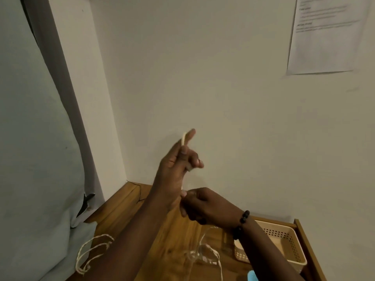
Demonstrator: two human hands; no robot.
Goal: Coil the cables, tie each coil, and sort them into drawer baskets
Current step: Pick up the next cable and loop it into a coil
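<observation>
The cord (205, 252) under the right hand (205, 205) is a blur, and the blue thing (252, 276) below that wrist is cut off.

- The bench (129, 211) is brown wood with visible grain and a slight sheen.
- The basket (292, 246) in the open drawer right of it looks like beige plastic, its walls pierced with small holes.
- The twine (91, 252) at the bench's left edge is pale twisted cord, rough-looking.
- The bracelet (242, 220) has dark, glossy beads.
- The sheet (324, 43) on the matt wall above is printed paper.
</observation>
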